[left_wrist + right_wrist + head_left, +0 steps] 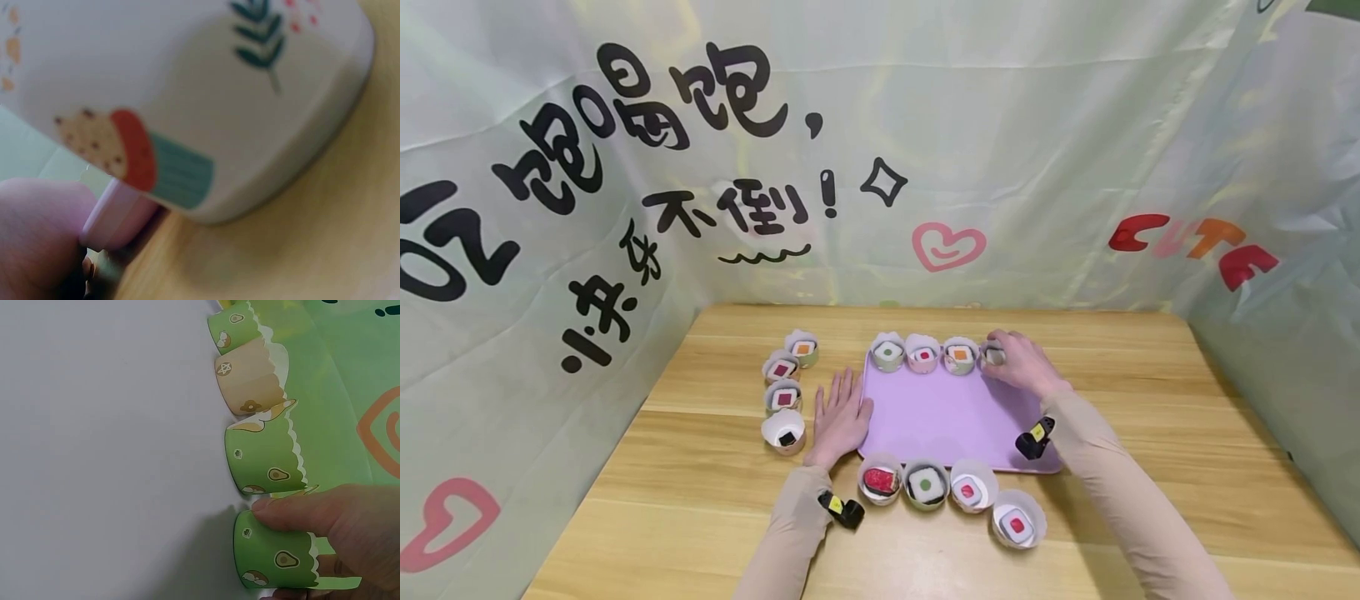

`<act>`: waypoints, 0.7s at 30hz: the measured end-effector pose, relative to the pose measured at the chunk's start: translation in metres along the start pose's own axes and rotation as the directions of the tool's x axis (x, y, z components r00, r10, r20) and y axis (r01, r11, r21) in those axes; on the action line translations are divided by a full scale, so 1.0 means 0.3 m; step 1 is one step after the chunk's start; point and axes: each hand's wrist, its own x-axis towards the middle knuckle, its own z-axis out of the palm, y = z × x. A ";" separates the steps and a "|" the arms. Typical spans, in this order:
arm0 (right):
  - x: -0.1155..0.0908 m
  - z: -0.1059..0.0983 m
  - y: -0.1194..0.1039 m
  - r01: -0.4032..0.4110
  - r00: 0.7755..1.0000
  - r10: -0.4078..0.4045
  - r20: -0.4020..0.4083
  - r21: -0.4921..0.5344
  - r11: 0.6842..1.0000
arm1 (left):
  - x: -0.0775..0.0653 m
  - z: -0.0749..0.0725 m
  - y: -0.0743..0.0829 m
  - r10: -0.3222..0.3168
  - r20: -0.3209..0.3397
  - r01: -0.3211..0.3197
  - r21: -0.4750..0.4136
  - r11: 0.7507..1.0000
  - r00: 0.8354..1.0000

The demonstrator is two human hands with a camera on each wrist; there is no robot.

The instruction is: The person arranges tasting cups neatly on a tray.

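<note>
A purple tray (940, 417) lies on the wooden table. My right hand (1024, 365) grips a green paper cup (275, 553) at the tray's back edge, thumb and fingers around its sides. To the left of that cup stand three more in a row: a green cup (959, 369) with an orange-centred sushi piece, a pink cup (922, 367) with a pink-centred piece, and another green cup (888, 367) with a green-centred piece. My left hand (841, 421) rests flat beside the tray's left edge, fingers spread. Its thumb reaches the tray's rim (119, 215).
Several paper cups with sushi pieces stand in a column left of my left hand, the nearest a white cup (784, 437) holding a dark piece. In front of the tray is a row of several more, including a red-topped one (880, 500). Printed cloth (1037, 167) walls the table in.
</note>
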 end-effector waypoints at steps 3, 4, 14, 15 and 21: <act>0.003 0.000 0.001 -0.010 1.000 0.010 0.010 0.006 1.000 | -0.004 -0.010 0.009 0.007 -0.003 -0.007 -0.018 1.000 1.000; 0.003 0.001 0.001 -0.014 1.000 0.013 0.014 0.008 1.000 | -0.004 -0.010 0.009 0.010 -0.007 -0.010 -0.023 1.000 1.000; 0.003 -0.006 -0.007 -0.061 0.997 0.062 0.044 -0.024 0.998 | 0.000 0.008 -0.004 -0.002 -0.002 0.002 -0.013 1.000 1.000; 0.001 -0.006 -0.008 -0.066 0.997 0.068 0.046 -0.027 0.997 | 0.000 0.008 -0.003 -0.002 -0.002 0.002 -0.015 1.000 1.000; -0.014 -0.012 -0.012 -0.081 0.995 0.081 0.052 -0.009 0.997 | 0.001 0.007 -0.004 0.000 -0.002 0.000 -0.010 1.000 1.000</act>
